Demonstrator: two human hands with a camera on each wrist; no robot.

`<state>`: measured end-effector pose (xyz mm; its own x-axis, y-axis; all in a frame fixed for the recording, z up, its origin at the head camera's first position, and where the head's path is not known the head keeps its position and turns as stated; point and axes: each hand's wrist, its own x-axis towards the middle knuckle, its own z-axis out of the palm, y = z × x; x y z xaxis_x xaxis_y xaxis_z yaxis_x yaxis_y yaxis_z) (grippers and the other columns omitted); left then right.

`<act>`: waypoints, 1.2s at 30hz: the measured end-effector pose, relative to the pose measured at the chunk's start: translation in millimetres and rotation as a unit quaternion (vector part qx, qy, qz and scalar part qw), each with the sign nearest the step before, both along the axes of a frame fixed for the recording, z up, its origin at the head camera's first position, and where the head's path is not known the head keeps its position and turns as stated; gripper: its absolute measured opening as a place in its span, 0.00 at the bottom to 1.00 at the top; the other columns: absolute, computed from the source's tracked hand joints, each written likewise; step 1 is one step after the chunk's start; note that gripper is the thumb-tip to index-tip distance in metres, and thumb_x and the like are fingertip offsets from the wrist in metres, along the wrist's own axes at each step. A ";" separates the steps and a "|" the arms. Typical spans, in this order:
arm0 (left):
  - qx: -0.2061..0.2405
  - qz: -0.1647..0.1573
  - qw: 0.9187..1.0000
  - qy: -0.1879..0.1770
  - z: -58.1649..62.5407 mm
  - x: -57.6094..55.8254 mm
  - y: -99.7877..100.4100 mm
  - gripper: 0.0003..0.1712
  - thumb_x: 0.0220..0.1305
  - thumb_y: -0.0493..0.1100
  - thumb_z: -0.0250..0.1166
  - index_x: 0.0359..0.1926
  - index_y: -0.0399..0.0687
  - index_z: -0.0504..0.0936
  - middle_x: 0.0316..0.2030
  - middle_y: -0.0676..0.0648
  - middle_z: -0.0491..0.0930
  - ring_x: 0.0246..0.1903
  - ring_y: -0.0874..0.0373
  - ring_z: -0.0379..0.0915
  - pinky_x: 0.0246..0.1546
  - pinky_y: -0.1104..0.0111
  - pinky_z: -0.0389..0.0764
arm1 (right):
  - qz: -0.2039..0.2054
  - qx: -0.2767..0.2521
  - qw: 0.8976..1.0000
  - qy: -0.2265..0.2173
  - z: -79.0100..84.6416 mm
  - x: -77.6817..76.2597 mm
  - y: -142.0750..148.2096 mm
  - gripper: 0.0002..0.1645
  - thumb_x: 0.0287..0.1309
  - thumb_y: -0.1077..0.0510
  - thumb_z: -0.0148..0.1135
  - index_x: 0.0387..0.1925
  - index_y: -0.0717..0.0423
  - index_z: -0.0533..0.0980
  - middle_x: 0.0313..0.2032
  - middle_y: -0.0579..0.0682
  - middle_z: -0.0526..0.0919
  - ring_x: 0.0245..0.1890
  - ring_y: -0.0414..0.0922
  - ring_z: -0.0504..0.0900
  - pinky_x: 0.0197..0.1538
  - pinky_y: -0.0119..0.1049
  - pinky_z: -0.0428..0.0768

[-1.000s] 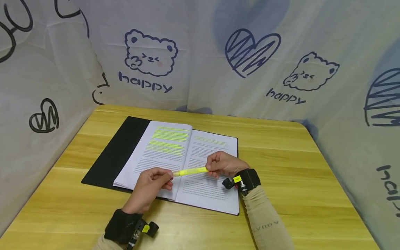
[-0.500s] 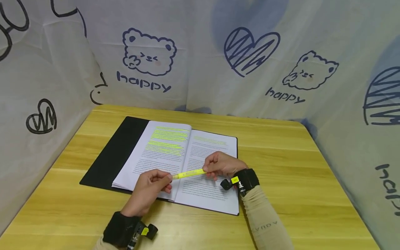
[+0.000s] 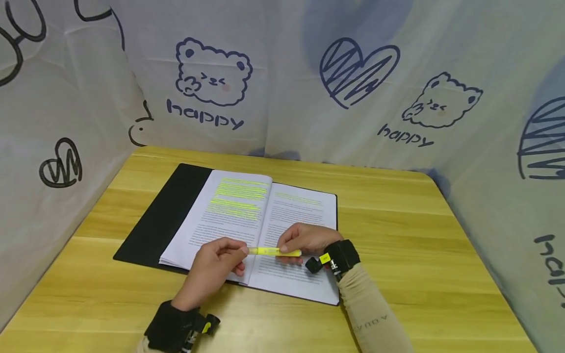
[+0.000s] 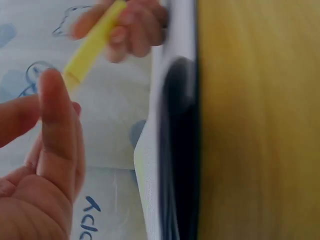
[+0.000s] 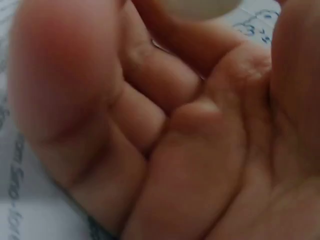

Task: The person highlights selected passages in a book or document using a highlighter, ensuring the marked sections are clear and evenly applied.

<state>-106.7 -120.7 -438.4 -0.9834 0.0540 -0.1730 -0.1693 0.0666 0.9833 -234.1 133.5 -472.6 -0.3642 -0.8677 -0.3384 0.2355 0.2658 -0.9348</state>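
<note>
A yellow highlighter (image 3: 267, 251) lies level between both hands, above the open book. My left hand (image 3: 216, 264) pinches its pale left end between thumb and fingers. Nearer its other end, my right hand (image 3: 306, 239) holds the barrel between thumb and fingers. In the left wrist view the highlighter (image 4: 95, 47) slants between the two hands. The right wrist view is filled by the palm and curled fingers (image 5: 65, 75). The book (image 3: 300, 287) lies open, with yellow marked lines at the top of both pages; my hands hide part of its text.
The book's black cover (image 3: 163, 211) spreads out to the left on the wooden table (image 3: 397, 235). A printed white cloth (image 3: 287, 113) hangs behind the table and along its sides. Each wrist bears a black strap with a small camera.
My right hand has shifted left and slid along the highlighter, so the tail end now sticks out past it. The highlighter has gone from tilted to nearly level. The left hand stays about in place.
</note>
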 end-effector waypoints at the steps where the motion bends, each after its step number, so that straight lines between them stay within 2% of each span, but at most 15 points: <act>1: -0.007 -0.009 1.000 0.007 -0.2 0.7 1.7 0.15 0.61 0.47 0.66 0.43 0.40 0.81 0.33 0.37 0.80 0.26 0.49 0.78 0.31 0.61 0.80 | 0.011 0.008 1.000 0.019 1.6 0.5 -1.5 0.19 0.58 0.51 0.64 0.42 0.63 0.82 0.34 0.57 0.83 0.25 0.44 0.73 0.28 0.33 0.70; 5: -0.027 -0.043 0.998 0.024 -1.6 2.5 5.5 0.17 0.61 0.49 0.65 0.43 0.41 0.81 0.33 0.38 0.80 0.26 0.49 0.78 0.30 0.61 0.80 | 0.044 0.036 0.995 0.080 7.1 0.1 -4.3 0.17 0.54 0.51 0.68 0.42 0.57 0.84 0.38 0.55 0.84 0.31 0.43 0.73 0.33 0.32 0.68; 7: -0.037 -0.064 0.997 0.020 -2.3 2.9 5.9 0.20 0.62 0.52 0.65 0.47 0.42 0.80 0.35 0.39 0.81 0.29 0.48 0.79 0.31 0.61 0.80 | 0.037 0.041 0.994 0.097 9.8 -2.5 0.7 0.17 0.51 0.53 0.70 0.41 0.58 0.84 0.37 0.57 0.84 0.30 0.43 0.72 0.32 0.33 0.68; 8: -0.045 -0.073 0.996 0.019 -2.5 2.9 5.8 0.22 0.62 0.53 0.65 0.49 0.43 0.79 0.36 0.40 0.81 0.31 0.49 0.79 0.31 0.61 0.80 | 0.017 0.042 0.994 0.101 10.3 -5.0 5.5 0.17 0.50 0.53 0.71 0.40 0.59 0.83 0.37 0.57 0.83 0.30 0.44 0.71 0.32 0.33 0.67; 10: -0.067 -0.085 0.994 0.024 -2.5 3.2 5.0 0.25 0.61 0.55 0.64 0.53 0.44 0.78 0.38 0.43 0.81 0.34 0.50 0.79 0.33 0.63 0.80 | -0.055 0.045 0.992 0.108 11.7 -10.6 19.4 0.19 0.49 0.53 0.72 0.41 0.61 0.82 0.37 0.59 0.82 0.31 0.46 0.71 0.32 0.34 0.67; 12: -0.100 -0.080 0.991 0.041 -2.1 3.4 3.1 0.27 0.61 0.57 0.64 0.54 0.46 0.78 0.40 0.47 0.81 0.37 0.53 0.79 0.35 0.64 0.80 | -0.165 0.055 0.977 0.121 9.9 -18.2 35.5 0.23 0.49 0.50 0.72 0.43 0.60 0.81 0.42 0.58 0.82 0.36 0.48 0.72 0.35 0.36 0.67; 14: -0.147 -0.060 0.985 0.065 -0.8 4.2 -0.3 0.24 0.61 0.58 0.64 0.52 0.48 0.80 0.40 0.50 0.81 0.37 0.57 0.78 0.37 0.66 0.79 | -0.287 0.075 0.944 0.145 6.1 -26.4 51.7 0.27 0.48 0.44 0.72 0.45 0.58 0.80 0.45 0.56 0.80 0.41 0.50 0.72 0.40 0.37 0.68; 17: -0.217 -0.028 0.970 0.107 1.0 5.4 -7.4 0.20 0.62 0.56 0.63 0.48 0.49 0.81 0.41 0.52 0.80 0.37 0.62 0.76 0.38 0.67 0.77 | -0.430 0.121 0.874 0.190 -0.5 -36.1 75.1 0.33 0.47 0.36 0.70 0.48 0.54 0.77 0.48 0.54 0.78 0.46 0.52 0.73 0.45 0.41 0.70; 20: -0.273 -0.005 0.951 0.147 2.7 4.7 -15.8 0.18 0.64 0.53 0.62 0.48 0.46 0.81 0.42 0.49 0.79 0.37 0.61 0.76 0.37 0.65 0.77 | -0.510 0.171 0.808 0.241 -6.2 -40.6 98.7 0.33 0.49 0.36 0.68 0.48 0.54 0.76 0.45 0.55 0.78 0.43 0.53 0.75 0.44 0.43 0.74; 24: -0.349 0.022 0.923 0.160 5.4 1.7 -28.8 0.21 0.65 0.52 0.61 0.51 0.40 0.80 0.46 0.42 0.77 0.39 0.54 0.76 0.37 0.61 0.76 | -0.557 0.245 0.738 0.292 -8.5 -36.6 125.6 0.28 0.52 0.42 0.68 0.45 0.58 0.76 0.42 0.57 0.78 0.39 0.53 0.76 0.39 0.44 0.75; 26: -0.386 0.031 0.910 0.148 6.1 0.0 -36.9 0.23 0.65 0.50 0.60 0.52 0.37 0.78 0.49 0.37 0.75 0.43 0.47 0.75 0.42 0.55 0.76 | -0.565 0.282 0.715 0.300 -7.5 -31.6 135.8 0.26 0.54 0.43 0.66 0.45 0.59 0.76 0.42 0.57 0.78 0.40 0.54 0.76 0.40 0.45 0.75; 28: -0.413 0.036 0.901 0.127 6.3 -1.6 -45.8 0.25 0.65 0.49 0.59 0.54 0.32 0.76 0.52 0.32 0.72 0.49 0.40 0.71 0.47 0.48 0.73 | -0.570 0.312 0.700 0.295 -5.7 -26.4 144.1 0.26 0.55 0.43 0.66 0.45 0.60 0.76 0.43 0.58 0.77 0.41 0.55 0.75 0.42 0.47 0.75; 31: -0.437 0.049 0.892 0.101 5.4 -4.5 -58.8 0.27 0.66 0.46 0.58 0.55 0.26 0.72 0.55 0.26 0.66 0.54 0.32 0.63 0.54 0.41 0.66 | -0.576 0.345 0.684 0.285 -3.0 -20.3 155.0 0.27 0.56 0.43 0.64 0.47 0.61 0.76 0.44 0.60 0.77 0.42 0.57 0.75 0.44 0.48 0.74; 34: -0.448 0.061 0.889 0.078 3.8 -6.8 -70.6 0.32 0.64 0.47 0.60 0.58 0.24 0.68 0.56 0.23 0.62 0.54 0.28 0.57 0.54 0.38 0.61 | -0.581 0.375 0.667 0.276 -0.7 -17.0 163.0 0.29 0.55 0.42 0.64 0.47 0.62 0.77 0.44 0.61 0.78 0.41 0.56 0.75 0.43 0.48 0.75; 36: -0.463 0.058 0.882 0.067 1.7 -7.6 -78.7 0.37 0.62 0.50 0.62 0.59 0.22 0.65 0.56 0.20 0.60 0.52 0.26 0.55 0.51 0.37 0.60 | -0.580 0.392 0.661 0.269 0.2 -15.6 166.7 0.30 0.55 0.42 0.65 0.48 0.63 0.77 0.44 0.61 0.78 0.40 0.56 0.76 0.41 0.47 0.75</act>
<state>-114.4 -199.4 -436.6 -0.9881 -0.1511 0.0284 -0.1136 0.8415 0.5283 -249.7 300.2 -472.4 -0.8813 0.4675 -0.0696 0.3961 0.6503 -0.6483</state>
